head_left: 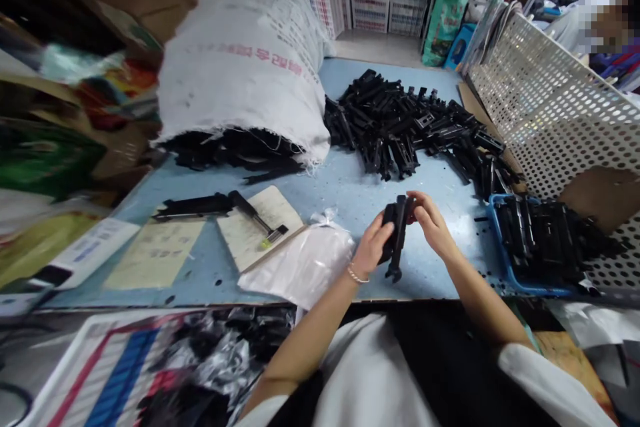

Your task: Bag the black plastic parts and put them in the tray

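Observation:
Over the near part of the blue table, my left hand [370, 248] is closed around a long black plastic part [399, 237] with a notched lower end. A wider black piece lies against it; whether the two are joined I cannot tell. My right hand [434, 221] pinches the upper end of the part, its fingertips partly hidden behind it. A large heap of similar black parts [390, 120] spreads across the far side of the table. To the right, a blue basket [510, 273] holds more of them.
A bulging white woven sack [245, 60] lies at the back left, black pieces showing at its mouth. Left of my hands are a clear plastic bag [305, 260], a notebook [245, 240] with a black-handled tool [255, 213], and a paper sheet [155, 257]. A perforated metal panel [555, 100] edges the right.

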Motion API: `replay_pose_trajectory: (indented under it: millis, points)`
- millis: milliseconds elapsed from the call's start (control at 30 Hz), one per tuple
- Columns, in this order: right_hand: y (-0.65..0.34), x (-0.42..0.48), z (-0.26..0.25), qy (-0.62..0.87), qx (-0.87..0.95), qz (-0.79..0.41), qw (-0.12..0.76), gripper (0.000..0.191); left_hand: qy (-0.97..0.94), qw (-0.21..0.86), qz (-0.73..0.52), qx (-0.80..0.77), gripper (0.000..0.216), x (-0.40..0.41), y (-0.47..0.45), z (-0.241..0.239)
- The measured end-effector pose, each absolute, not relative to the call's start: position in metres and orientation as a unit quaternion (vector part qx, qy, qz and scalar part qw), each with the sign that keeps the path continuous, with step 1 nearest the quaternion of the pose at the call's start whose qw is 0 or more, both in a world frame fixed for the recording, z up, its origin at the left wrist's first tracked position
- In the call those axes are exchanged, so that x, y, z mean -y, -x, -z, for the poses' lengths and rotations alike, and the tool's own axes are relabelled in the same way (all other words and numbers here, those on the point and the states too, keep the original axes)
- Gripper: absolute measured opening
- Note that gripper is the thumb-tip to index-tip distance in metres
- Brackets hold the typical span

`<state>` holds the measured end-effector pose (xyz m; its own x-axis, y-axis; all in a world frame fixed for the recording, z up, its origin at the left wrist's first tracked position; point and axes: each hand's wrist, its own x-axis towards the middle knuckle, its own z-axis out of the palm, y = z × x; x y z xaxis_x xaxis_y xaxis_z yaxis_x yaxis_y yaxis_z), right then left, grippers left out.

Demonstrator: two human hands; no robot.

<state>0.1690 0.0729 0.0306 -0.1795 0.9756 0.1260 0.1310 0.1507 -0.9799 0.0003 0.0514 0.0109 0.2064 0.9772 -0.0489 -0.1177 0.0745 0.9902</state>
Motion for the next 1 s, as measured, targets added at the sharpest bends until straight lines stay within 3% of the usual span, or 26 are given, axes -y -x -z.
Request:
replay_pose_trajectory:
  millis: [100, 233, 400, 533, 633, 800, 1000]
  points:
    - [-0.180, -0.064, -0.023, 0.502, 0.689, -0.325, 0.410, 0.037, -0.283, 0.808, -0.402, -0.324, 0.046, -0.040, -0.005, -0.019]
    - [-0.184, -0.062, -0.017, 0.504, 0.777, -0.175, 0.335, 0.034, -0.201, 0.876, -0.345, -0.269, 0.050, -0.026, -0.006, -0.024]
    - [-0.173, -0.066, 0.003, 0.509, 0.768, -0.167, 0.351, 0.047, -0.250, 0.804, -0.421, -0.339, 0.059, -0.009, -0.013, -0.025]
    - [-0.160, -0.063, 0.012, 0.554, 0.656, -0.308, 0.409, 0.059, -0.277, 0.763, -0.431, -0.394, 0.052, -0.014, -0.013, -0.017]
    - [-0.159, -0.048, 0.007, 0.533, 0.659, -0.376, 0.374, 0.060, -0.226, 0.747, -0.470, -0.412, 0.042, -0.027, -0.004, -0.010]
    - [-0.156, -0.002, 0.003, 0.434, 0.832, -0.216, 0.269, 0.047, -0.194, 0.736, -0.503, -0.409, 0.036, -0.036, 0.003, -0.011]
    - [-0.154, -0.032, 0.011, 0.463, 0.833, -0.220, 0.211, 0.042, -0.315, 0.595, -0.528, -0.518, 0.038, -0.045, 0.013, 0.019]
